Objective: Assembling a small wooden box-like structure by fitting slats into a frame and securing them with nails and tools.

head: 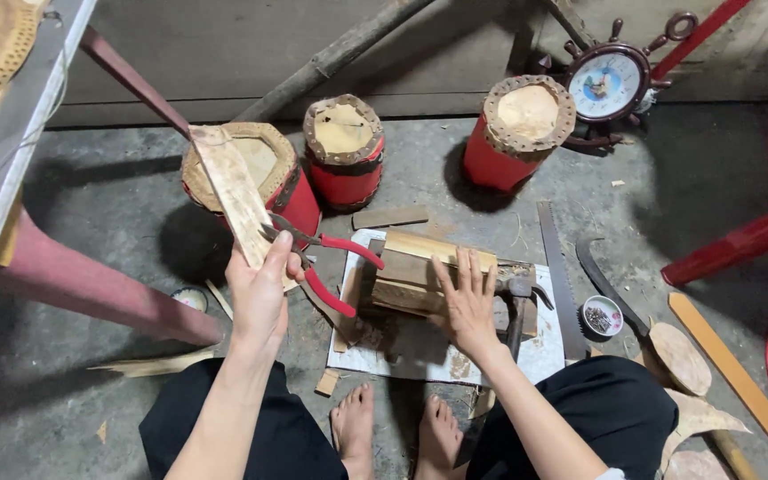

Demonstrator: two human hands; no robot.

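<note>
Near the white board's [526, 360] left edge, left hand [260, 289] closed around a pale hide strip [235, 191] and red-handled pliers [326, 262], raised above the floor; right hand [468, 298] open, flat on the wooden block [411, 267] at the board's middle; hammer [516, 307] just beside.

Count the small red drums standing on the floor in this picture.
3: one behind the raised strip, one in the middle, one right beside the clock. None looks hidden.
</note>
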